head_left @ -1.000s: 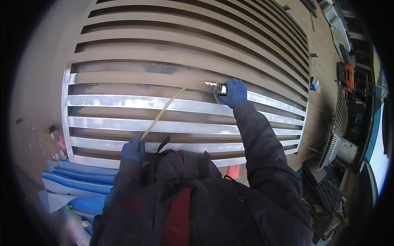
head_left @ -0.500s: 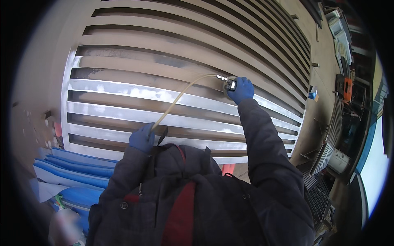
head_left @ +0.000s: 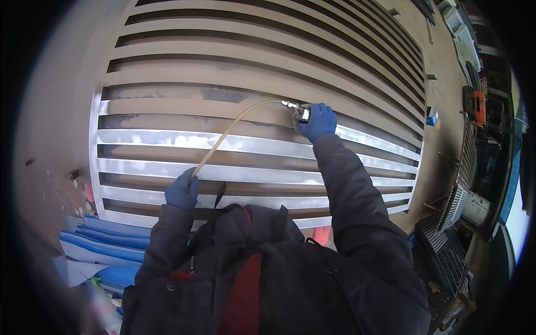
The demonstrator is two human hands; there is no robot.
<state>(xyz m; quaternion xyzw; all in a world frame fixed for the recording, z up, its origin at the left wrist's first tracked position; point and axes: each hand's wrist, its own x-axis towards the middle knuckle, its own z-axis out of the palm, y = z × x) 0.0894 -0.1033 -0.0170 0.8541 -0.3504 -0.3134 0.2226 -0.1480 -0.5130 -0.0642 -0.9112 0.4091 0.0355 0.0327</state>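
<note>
My right hand [head_left: 319, 123], in a blue glove, is closed around a small silver-and-black air sander [head_left: 304, 115] over the slats of a large metal slatted panel [head_left: 167, 167]. The sander's underside is hidden by the hand. A yellowish air hose [head_left: 228, 132] runs from its shiny coupling in an arc to my left hand [head_left: 182, 191]. That hand, also blue-gloved, is closed on the hose above the panel's near left part. The nearer slats are bright and silvery with whitish patches; the farther ones look dull and brownish.
Blue-and-white foam sheets [head_left: 103, 245] are stacked at the near left. Beyond the panel's right edge stand a small blue box [head_left: 432, 117], an orange object [head_left: 479, 108] and dark metal gratings [head_left: 444, 245]. A dark strap end [head_left: 220, 194] hangs before my jacket.
The sander in my right hand has moved left and slightly farther across the slats. My left hand has shifted left with the hose. The panel sits lower in the view.
</note>
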